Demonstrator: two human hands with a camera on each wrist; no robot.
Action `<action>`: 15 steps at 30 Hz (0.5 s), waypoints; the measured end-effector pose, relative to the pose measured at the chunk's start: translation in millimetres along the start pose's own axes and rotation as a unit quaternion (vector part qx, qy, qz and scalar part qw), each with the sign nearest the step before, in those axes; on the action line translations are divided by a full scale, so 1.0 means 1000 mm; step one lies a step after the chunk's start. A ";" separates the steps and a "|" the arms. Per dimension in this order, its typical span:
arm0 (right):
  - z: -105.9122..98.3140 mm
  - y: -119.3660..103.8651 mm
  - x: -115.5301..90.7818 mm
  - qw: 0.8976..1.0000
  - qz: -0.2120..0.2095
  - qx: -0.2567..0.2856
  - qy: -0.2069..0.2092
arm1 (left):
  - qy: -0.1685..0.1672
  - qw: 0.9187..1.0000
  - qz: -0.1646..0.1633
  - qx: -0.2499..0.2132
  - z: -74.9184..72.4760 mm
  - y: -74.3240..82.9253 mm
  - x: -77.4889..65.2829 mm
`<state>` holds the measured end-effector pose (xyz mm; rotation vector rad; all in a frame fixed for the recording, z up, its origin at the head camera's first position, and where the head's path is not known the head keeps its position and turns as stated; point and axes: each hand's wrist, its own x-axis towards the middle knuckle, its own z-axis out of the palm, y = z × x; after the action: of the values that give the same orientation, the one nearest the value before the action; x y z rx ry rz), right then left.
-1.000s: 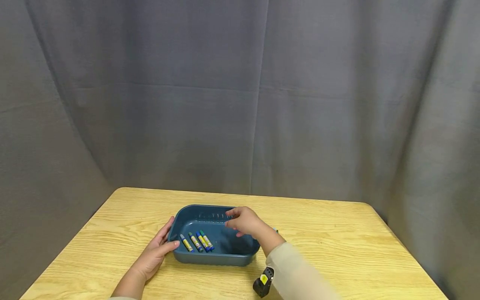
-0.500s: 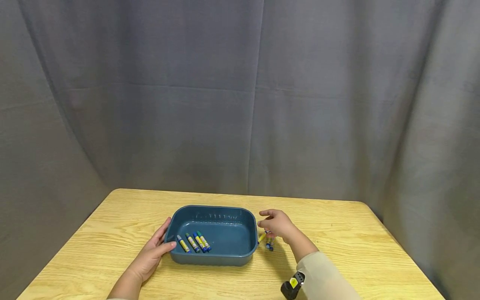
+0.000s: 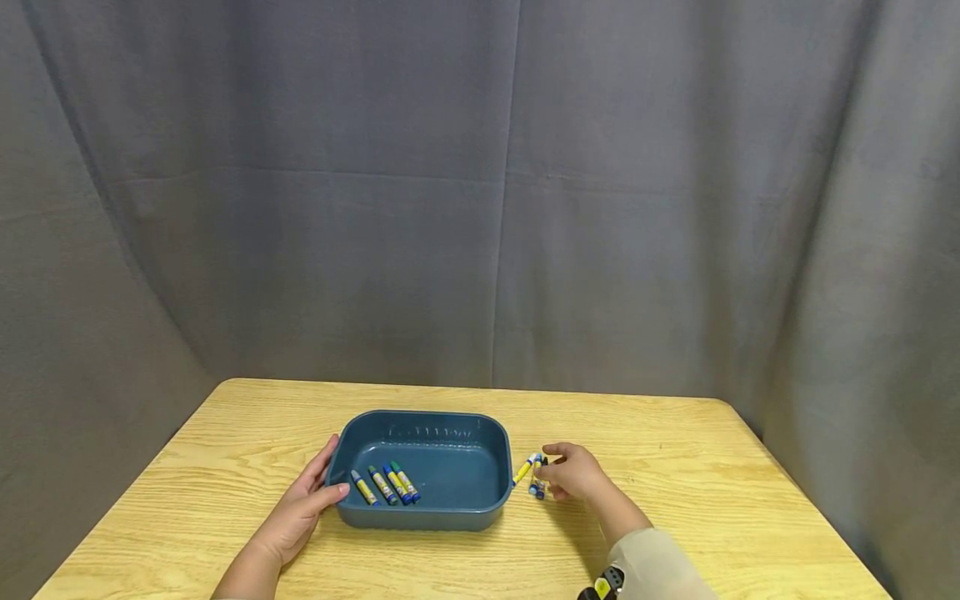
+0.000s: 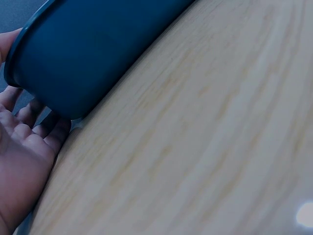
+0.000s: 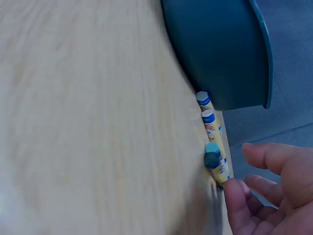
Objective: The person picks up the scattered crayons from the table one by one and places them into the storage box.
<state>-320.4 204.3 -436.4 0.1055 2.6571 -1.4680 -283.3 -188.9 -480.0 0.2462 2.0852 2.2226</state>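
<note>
My left hand point(image 3: 296, 508) grips the left end of a dark blue plastic basin point(image 3: 420, 520), thumb over the rim and fingers along the outer wall. In the left wrist view, those fingers bend against the basin's side. Inside the basin, several crayons point(image 3: 382, 485) in yellow wrappers lie side by side at the left. Just right of the basin, a few more crayons point(image 3: 524, 471) lie loose on the table. My right hand point(image 3: 576, 473) is right over them, thumb and fingers apart with nothing held; its fingertips partly hide them. The right wrist view shows a teal-tipped crayon point(image 5: 216, 162) nearest the fingers.
The wooden table point(image 3: 697, 492) runs on to the right and in front of the basin. Behind its far edge hangs a grey curtain point(image 3: 375, 250). A black strap device point(image 3: 603, 581) is on my right wrist.
My right hand has moved from above the basin out to the right and down to the loose crayons, bringing them into sight. The left hand keeps its grip on the basin.
</note>
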 end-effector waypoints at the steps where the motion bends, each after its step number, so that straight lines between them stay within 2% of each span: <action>1: 0.000 0.002 0.000 1.000 0.002 -0.004 0.004 | 0.000 1.000 0.000 0.000 0.000 0.000 0.000; 15: 0.003 0.012 0.000 0.999 0.009 -0.047 0.020 | -0.004 1.000 0.007 0.010 -0.001 -0.001 0.000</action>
<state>-319.0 207.9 -447.8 0.1510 2.7432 -1.3482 -284.0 -189.8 -481.2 0.2695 2.1096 2.2056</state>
